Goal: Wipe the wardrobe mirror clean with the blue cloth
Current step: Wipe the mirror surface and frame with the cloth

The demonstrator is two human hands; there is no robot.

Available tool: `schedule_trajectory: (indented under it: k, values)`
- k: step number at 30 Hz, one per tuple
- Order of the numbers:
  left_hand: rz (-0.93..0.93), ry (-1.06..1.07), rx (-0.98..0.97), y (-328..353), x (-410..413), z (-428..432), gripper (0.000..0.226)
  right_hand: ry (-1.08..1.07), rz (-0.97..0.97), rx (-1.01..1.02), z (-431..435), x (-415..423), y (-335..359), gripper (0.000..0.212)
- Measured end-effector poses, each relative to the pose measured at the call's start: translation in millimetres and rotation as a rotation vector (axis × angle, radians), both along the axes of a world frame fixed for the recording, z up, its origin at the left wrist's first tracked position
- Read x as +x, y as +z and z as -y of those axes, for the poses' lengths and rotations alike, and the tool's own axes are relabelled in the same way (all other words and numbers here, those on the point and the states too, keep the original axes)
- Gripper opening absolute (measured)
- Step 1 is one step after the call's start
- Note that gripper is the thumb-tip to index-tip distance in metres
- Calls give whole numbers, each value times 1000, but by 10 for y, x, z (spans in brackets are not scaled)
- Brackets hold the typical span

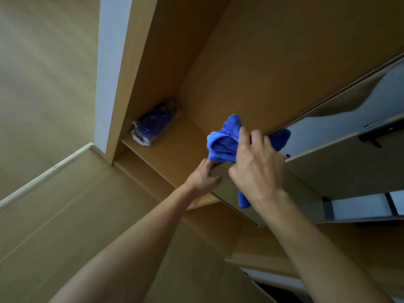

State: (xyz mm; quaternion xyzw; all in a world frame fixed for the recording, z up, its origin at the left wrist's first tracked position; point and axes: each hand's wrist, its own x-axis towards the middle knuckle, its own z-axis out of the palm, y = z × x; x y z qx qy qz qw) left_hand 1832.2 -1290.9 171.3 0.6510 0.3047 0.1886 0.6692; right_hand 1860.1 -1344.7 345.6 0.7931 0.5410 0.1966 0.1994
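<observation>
I am looking steeply upward at a wooden wardrobe. The mirror door stands open on the right and reflects the wardrobe's inside. My right hand is shut on the bunched blue cloth and presses it against the mirror near its top corner. One end of the cloth hangs below my wrist. A blue reflection of the cloth shows in the glass just right of my fingers. My left hand grips the mirror door's near edge just below the cloth, thumb on one side, fingers on the other.
A clear plastic bag holding something dark blue lies at the back left of the wardrobe's upper shelf. The wardrobe's side panel rises on the left beside a white wall strip. A metal hinge or bracket shows in the mirror.
</observation>
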Motion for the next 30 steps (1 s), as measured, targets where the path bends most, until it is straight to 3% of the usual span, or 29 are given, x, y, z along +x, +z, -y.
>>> schedule_trajectory:
  k: [2, 10, 15, 21, 25, 30]
  values:
    - [28, 33, -25, -53, 23, 34, 38, -6, -11, -22, -33, 9, -122, 65]
    - [94, 93, -125, -164, 38, 114, 24, 7, -126, -52, -120, 75, -499, 64]
    - [1, 93, -68, -302, -27, 150, 59, 51, -194, 6, -45, 160, -372, 69]
    - [-7, 84, -64, -317, -123, 214, 75, 138, -155, 130, 98, 231, -181, 73]
    - [-18, 126, -53, -360, -91, 230, 68, 170, -153, 130, 152, 268, -274, 74]
    - [41, 177, -160, -435, -120, 158, 41, 165, -220, 97, 151, 282, -539, 73]
